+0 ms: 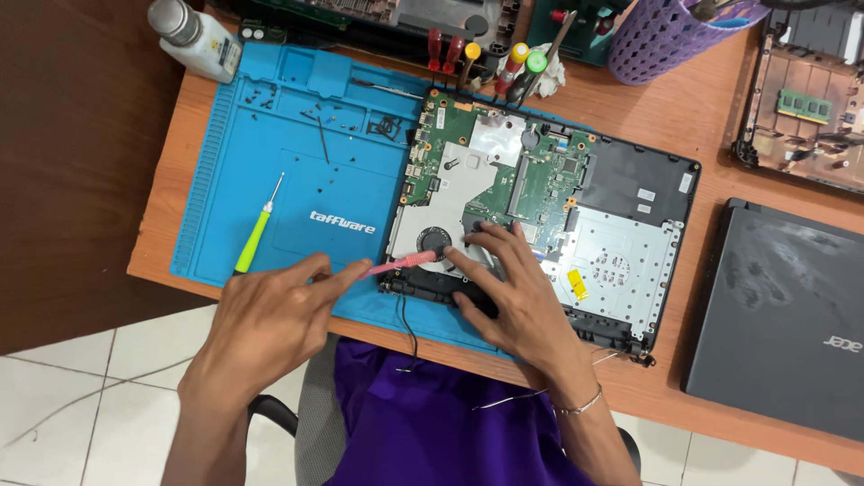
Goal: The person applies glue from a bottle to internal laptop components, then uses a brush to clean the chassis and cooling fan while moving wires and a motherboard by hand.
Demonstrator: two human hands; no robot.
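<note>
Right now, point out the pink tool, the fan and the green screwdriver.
pink tool [403, 263], head view, middle of its shaft, held by the left hand [270, 315].
fan [433, 241], head view, dark hub, in the open laptop.
green screwdriver [253, 241], head view, handle, lying on the blue mat.

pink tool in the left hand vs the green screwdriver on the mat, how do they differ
The pink tool is held in the left hand, its tip at the fan of the opened laptop; the green screwdriver lies untouched on the blue mat. The pink tool lies nearly level, the green screwdriver steeply slanted. Both are slim hand tools.
</note>
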